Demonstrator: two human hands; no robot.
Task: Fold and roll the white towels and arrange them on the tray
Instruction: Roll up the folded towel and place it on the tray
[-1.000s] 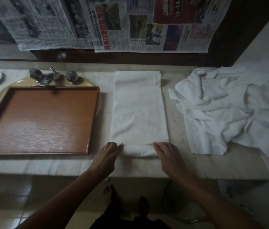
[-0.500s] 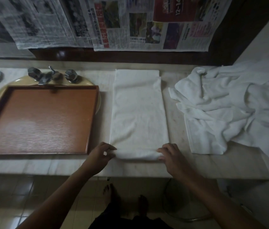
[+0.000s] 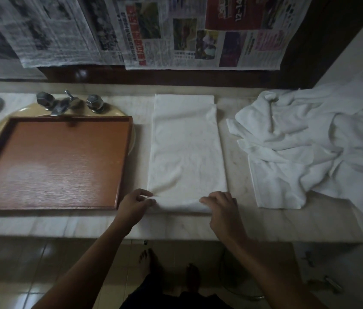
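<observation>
Now the roll is under way at the near end of the folded towel point(image 3: 187, 152).
A second ago both hands lay flatter on the turned edge. Now the left hand point(image 3: 133, 205) and right hand point(image 3: 220, 206) curl, each grip pinching one end of the small roll on the bench point(image 3: 176, 226), just beside the tray point(image 3: 53, 163). Rolling has barely begun, I judge. The newspaper point(image 3: 198, 30) shows "12-14".

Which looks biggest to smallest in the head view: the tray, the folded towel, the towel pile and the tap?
1. Tray and towel pile: about alike. The pile runs off the picture's edge, so I won't rank these two.
2. Folded towel.
3. Tap, by far the smallest.
</observation>
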